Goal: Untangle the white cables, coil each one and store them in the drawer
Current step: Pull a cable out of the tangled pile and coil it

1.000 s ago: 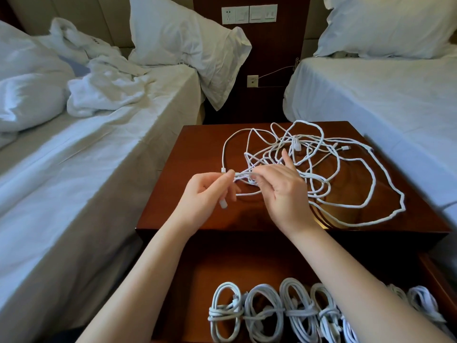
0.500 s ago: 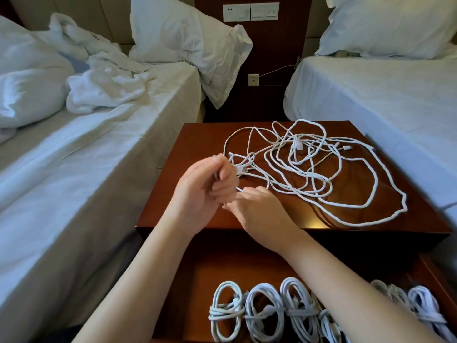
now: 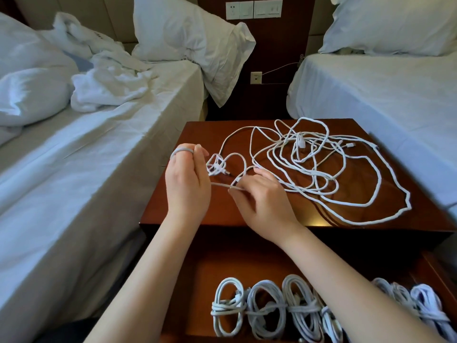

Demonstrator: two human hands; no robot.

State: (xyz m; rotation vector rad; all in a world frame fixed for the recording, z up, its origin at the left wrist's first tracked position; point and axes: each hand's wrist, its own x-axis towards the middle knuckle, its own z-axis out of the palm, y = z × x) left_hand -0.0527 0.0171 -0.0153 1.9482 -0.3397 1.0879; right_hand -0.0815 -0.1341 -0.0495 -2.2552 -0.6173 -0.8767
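A tangle of white cables (image 3: 309, 164) lies spread over the dark wooden nightstand top (image 3: 247, 211). My left hand (image 3: 188, 184) stands upright at the tangle's left edge, with a turn of white cable wound over its fingers. My right hand (image 3: 262, 201) pinches the same cable just right of the left hand, a short taut length running between them. The open drawer (image 3: 205, 268) below holds several coiled white cables (image 3: 267, 308) in a row, partly hidden by my right forearm.
Two beds with white sheets flank the nightstand, the left bed (image 3: 86, 181) and the right bed (image 3: 383, 95). A pillow (image 3: 188, 40) leans over the gap behind. Wall sockets (image 3: 254, 9) sit on the dark panel at the back.
My left hand rose upright and took a turn of cable over its fingers. My right hand shifted slightly right and now pulls a short length taut from the left hand.
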